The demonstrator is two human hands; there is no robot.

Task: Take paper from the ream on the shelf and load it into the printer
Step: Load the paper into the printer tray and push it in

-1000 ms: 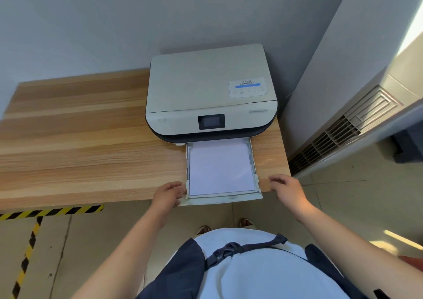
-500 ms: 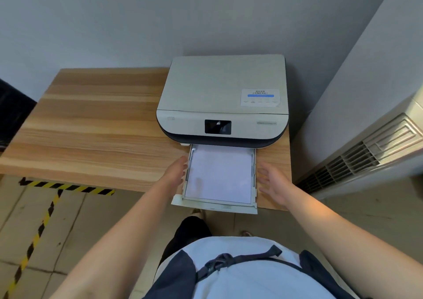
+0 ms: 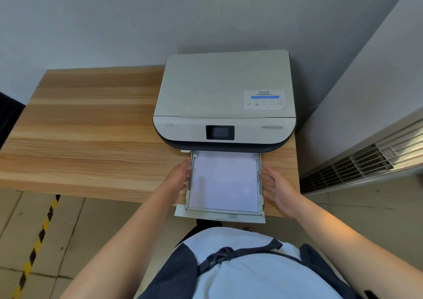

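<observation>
1 printer [image 3: 225, 99], 1 paper-filled tray [image 3: 219, 215]; 2 hands, left hand [image 3: 179, 179] and right hand [image 3: 278, 188], grip wide, empty.

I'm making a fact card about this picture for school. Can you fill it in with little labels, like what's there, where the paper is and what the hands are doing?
printer: on the wooden table, by the wall
tray: pulled out in front
paper: white, lying flat in the tray
left hand: open, at the tray's left side
right hand: open, beside the tray's right side
holding anything: no
</observation>
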